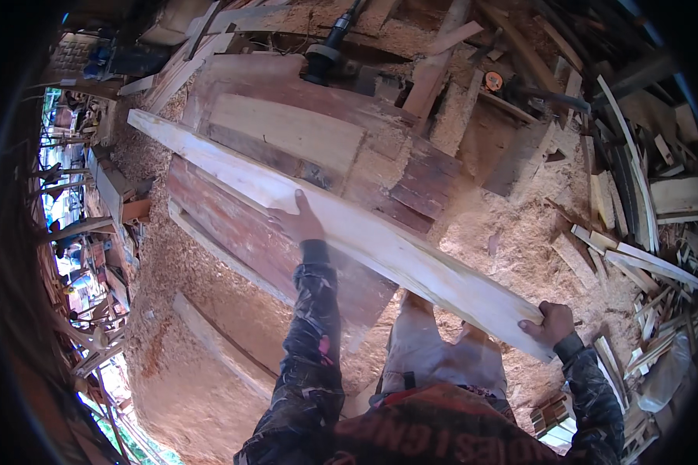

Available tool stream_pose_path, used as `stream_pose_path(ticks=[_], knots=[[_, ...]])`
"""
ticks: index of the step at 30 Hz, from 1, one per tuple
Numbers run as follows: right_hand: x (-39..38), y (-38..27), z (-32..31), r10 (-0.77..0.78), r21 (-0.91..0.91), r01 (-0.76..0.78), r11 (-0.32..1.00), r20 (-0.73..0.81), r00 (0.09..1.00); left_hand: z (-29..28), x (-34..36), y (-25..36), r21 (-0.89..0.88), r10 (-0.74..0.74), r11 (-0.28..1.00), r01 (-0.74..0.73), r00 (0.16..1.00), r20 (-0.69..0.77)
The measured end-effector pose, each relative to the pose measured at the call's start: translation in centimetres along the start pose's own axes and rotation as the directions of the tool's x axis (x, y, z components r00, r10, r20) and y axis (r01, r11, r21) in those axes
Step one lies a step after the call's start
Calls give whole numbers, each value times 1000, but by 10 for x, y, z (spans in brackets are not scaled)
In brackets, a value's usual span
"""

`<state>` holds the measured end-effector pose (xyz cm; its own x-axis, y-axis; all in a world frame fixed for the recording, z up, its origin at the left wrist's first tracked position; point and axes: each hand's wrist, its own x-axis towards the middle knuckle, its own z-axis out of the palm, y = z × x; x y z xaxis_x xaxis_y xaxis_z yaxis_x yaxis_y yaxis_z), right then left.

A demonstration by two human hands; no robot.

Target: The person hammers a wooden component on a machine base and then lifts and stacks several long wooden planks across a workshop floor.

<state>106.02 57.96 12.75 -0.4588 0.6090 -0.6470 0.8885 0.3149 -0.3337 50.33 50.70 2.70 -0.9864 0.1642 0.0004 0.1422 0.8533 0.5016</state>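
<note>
Closest to the camera is the person's dark top (442,430) with a reddish print, and just past it pale trousers (419,349) partly under a long plank (388,246). That plank is the piece being handled: it runs diagonally from far left to near right, over some reddish boards (233,205). Right hand (551,324) is gripping the near right end, thumb on the top face. Left hand (298,223) is around mid-length at the near edge, thumb up on the face and fingers spread; can't tell if it's really clamping or just steadying.

As for progress, I'd say the plank is pretty much straight-sided and pale on top, but a yellowish streak runs along one edge near the right end. Whether that face is finished, no idea. It isn't set aside, both hands are on it, so I'd call it mid-handling. Can't see if anything props it up underneath either.

Far side has a dark power tool (327,56) nobody's touching, plus a round orange thing (492,80) further right. Wood shavings (488,209) everywhere, loose offcuts (651,267) piled on the right.
</note>
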Motion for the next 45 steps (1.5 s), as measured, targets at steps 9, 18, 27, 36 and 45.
stream_pose_path(ticks=[9,18,27,36,45], knots=[[101,-153,-5,-70,56,69,996,9,998,8,187,-35,-94,40,995,-40,999,-1],[206,-293,14,-84,-9,83,996,-13,996,20,375,-46,-183,203,963,-197,979,14],[264,-392,11,-200,31,201,979,-49,979,1,542,-89,-26,457,885,-466,877,-148],[256,-391,7,-154,50,152,987,28,988,-10,114,-37,-513,17,856,-69,994,-106],[231,-372,13,-441,-17,444,896,-164,883,-32,-51,26,-337,40,941,-31,999,21]])
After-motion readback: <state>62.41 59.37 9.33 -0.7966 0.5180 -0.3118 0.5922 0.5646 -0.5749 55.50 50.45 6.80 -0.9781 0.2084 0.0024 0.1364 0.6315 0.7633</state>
